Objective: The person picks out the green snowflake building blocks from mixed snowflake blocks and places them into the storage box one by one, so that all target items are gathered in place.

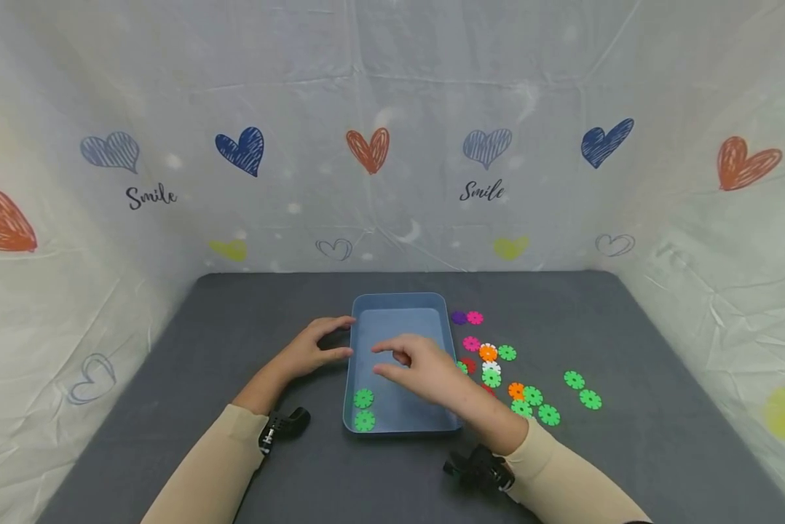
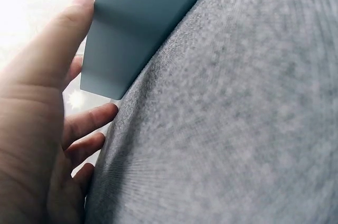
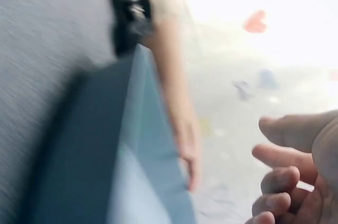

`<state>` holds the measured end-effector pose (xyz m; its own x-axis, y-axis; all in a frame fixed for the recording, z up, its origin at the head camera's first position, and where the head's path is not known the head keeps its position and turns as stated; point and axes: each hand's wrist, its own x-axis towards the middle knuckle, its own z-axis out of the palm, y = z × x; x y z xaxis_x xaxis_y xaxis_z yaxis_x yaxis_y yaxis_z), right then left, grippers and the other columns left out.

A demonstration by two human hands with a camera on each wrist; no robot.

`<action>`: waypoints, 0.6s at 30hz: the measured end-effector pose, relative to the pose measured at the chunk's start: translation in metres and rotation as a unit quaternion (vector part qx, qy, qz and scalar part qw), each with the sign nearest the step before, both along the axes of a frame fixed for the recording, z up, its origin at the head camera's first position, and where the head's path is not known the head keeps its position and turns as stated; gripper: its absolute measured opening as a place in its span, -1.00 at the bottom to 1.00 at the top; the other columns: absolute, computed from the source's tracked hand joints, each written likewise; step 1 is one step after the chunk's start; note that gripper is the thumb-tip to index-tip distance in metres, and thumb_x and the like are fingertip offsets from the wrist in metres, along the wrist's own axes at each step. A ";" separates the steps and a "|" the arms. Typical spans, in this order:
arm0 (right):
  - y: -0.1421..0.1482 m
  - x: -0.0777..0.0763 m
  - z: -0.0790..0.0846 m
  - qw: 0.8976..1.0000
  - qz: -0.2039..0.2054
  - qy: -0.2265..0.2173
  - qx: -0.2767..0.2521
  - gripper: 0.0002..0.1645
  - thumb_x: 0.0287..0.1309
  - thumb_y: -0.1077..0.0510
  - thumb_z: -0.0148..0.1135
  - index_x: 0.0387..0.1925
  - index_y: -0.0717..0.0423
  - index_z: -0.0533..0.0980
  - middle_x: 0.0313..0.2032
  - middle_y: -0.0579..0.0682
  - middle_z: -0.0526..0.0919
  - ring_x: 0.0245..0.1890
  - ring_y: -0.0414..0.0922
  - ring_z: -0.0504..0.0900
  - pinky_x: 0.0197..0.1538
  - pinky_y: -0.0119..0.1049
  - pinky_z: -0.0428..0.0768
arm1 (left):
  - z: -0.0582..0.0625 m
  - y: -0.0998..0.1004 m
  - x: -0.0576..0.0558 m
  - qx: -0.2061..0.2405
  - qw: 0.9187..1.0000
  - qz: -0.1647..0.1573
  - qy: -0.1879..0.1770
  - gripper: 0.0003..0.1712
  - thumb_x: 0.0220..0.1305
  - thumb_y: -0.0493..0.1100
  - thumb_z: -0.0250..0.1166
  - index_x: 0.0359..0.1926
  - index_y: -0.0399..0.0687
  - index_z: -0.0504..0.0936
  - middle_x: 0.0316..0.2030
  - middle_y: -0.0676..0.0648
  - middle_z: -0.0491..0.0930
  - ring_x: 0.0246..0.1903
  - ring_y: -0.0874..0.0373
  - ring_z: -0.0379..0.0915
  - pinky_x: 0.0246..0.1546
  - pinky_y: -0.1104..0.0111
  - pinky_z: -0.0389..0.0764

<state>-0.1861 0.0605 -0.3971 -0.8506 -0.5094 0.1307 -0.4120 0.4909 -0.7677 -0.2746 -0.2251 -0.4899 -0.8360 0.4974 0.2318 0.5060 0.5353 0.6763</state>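
A blue-grey rectangular tray [image 1: 399,320] lies on the dark table between my hands. My left hand [image 1: 310,349] is at its left side, thumb and forefinger spread and their tips at the rim; in the left wrist view the thumb meets the tray's outer wall [image 2: 132,28]. Over the middle of the tray hovers my right hand [image 1: 421,364], thumb and forefinger apart with nothing between them. Its other fingers [image 3: 274,203] curl loosely in the right wrist view. Two green notched discs, one [image 1: 363,398] above the other [image 1: 364,421], lie in the tray's near left corner.
Right of the tray, several notched discs in green, orange [image 1: 488,353], pink [image 1: 471,343], white, red and purple [image 1: 459,318] lie scattered, some overlapping. My right forearm partly covers this group. Two green discs [image 1: 574,379] lie farther right. A printed curtain [image 1: 419,94] surrounds the table.
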 end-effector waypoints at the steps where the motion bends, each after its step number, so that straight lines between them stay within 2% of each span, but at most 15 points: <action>1: 0.005 -0.002 0.004 1.000 -0.004 0.009 -0.001 -0.67 0.34 0.01 0.39 0.09 -0.05 0.70 -0.58 -0.15 0.26 -0.60 -0.22 0.18 -0.47 -0.34 0.26 | 0.000 0.000 0.000 -0.001 1.000 0.003 -0.006 -0.24 0.28 0.05 0.48 0.44 0.01 0.47 0.38 -0.12 0.45 0.39 -0.20 0.25 0.34 -0.22 0.22; 5: 0.028 -0.014 0.016 0.999 -0.030 0.032 -0.011 -0.69 0.34 0.01 0.39 0.06 -0.05 0.71 -0.58 -0.13 0.28 -0.58 -0.21 0.21 -0.45 -0.31 0.29 | 0.000 0.000 0.002 -0.001 1.000 0.014 -0.024 -0.23 0.28 0.09 0.47 0.46 0.09 0.45 0.40 -0.07 0.43 0.42 -0.17 0.20 0.37 -0.21 0.18; 9: 0.053 -0.029 0.022 0.997 -0.057 0.030 -0.030 -0.68 0.35 0.06 0.38 0.09 0.02 0.69 -0.59 -0.08 0.29 -0.61 -0.17 0.20 -0.44 -0.26 0.30 | 0.001 0.000 0.002 0.000 0.999 0.016 -0.032 -0.24 0.30 0.09 0.45 0.46 0.11 0.45 0.40 -0.05 0.43 0.44 -0.15 0.17 0.38 -0.19 0.16; 14: 0.087 -0.051 0.021 0.995 -0.086 0.024 -0.035 -0.67 0.36 0.08 0.37 0.10 0.08 0.68 -0.54 -0.04 0.33 -0.59 -0.13 0.25 -0.43 -0.25 0.31 | 0.003 0.003 0.004 0.015 0.999 0.020 -0.039 -0.27 0.30 0.02 0.46 0.43 0.03 0.47 0.38 -0.08 0.45 0.42 -0.16 0.17 0.38 -0.19 0.15; 18: 0.113 -0.065 0.016 0.995 -0.092 0.015 -0.019 -0.62 0.36 0.06 0.37 0.13 0.12 0.65 -0.51 -0.03 0.33 -0.56 -0.11 0.27 -0.42 -0.25 0.29 | 0.003 0.007 0.005 0.033 0.998 0.022 -0.050 -0.30 0.30 -0.06 0.45 0.41 -0.06 0.46 0.36 -0.16 0.44 0.41 -0.18 0.19 0.38 -0.21 0.13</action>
